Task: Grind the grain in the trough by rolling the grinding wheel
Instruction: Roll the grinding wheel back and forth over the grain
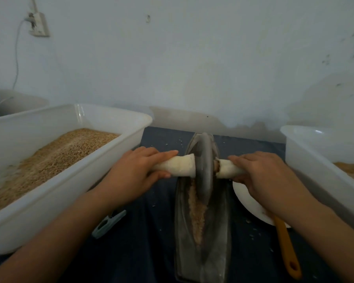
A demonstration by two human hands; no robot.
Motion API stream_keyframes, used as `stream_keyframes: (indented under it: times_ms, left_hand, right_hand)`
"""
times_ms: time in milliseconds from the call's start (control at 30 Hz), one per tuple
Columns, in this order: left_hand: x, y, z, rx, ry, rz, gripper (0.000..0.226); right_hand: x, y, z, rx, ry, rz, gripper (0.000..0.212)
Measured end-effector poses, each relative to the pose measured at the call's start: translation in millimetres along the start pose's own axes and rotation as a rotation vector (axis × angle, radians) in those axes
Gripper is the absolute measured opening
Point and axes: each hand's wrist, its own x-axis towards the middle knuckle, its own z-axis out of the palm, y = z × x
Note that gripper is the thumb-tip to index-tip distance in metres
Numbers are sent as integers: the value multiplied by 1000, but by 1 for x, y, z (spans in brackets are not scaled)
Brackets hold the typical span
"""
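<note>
A dark metal boat-shaped trough (219, 237) lies lengthwise on the dark blue cloth in front of me. A grey grinding wheel (204, 170) stands upright in its groove, towards the far half. Crushed tan grain (197, 213) lines the groove on the near side of the wheel. A white-wrapped axle handle (182, 166) sticks out on each side of the wheel. My left hand (137, 170) grips the left handle, thumb underneath and fingers over the top. My right hand (260, 170) grips the right handle (227, 169) the same way.
A large white tub (74, 180) of whole grain stands at the left. Another white tub (315, 160) with some tan meal stands at the right. A white plate (251, 207) and an orange-handled tool (286, 248) lie right of the trough. A grey clip (108, 223) lies at the left.
</note>
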Motion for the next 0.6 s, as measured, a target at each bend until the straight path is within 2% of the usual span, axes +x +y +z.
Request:
stream_keyframes:
  times_ms: [167, 233, 300, 367, 467, 600]
  left_hand:
    - [-8, -2, -32, -356, -309, -48, 49]
    - [-12, 0, -46, -469, -435, -26, 48]
    - [-14, 1, -52, -517, -485, -13, 48]
    - [-13, 2, -51, -486, -468, -23, 49]
    - [-9, 2, -33, -334, -327, -64, 48]
    - [-4, 1, -4, -66, -74, -69, 52]
  right_hand:
    - [-16, -8, -34, -23, -124, -147, 27]
    - [-25, -10, -48, 14, -210, -160, 32]
    - [-30, -11, -56, 30, -256, -151, 41]
    - [-30, -10, -52, 16, -221, -149, 38]
    - [-18, -10, -29, -7, -109, -97, 29]
    - [1, -3, 3, -16, 5, 63, 52]
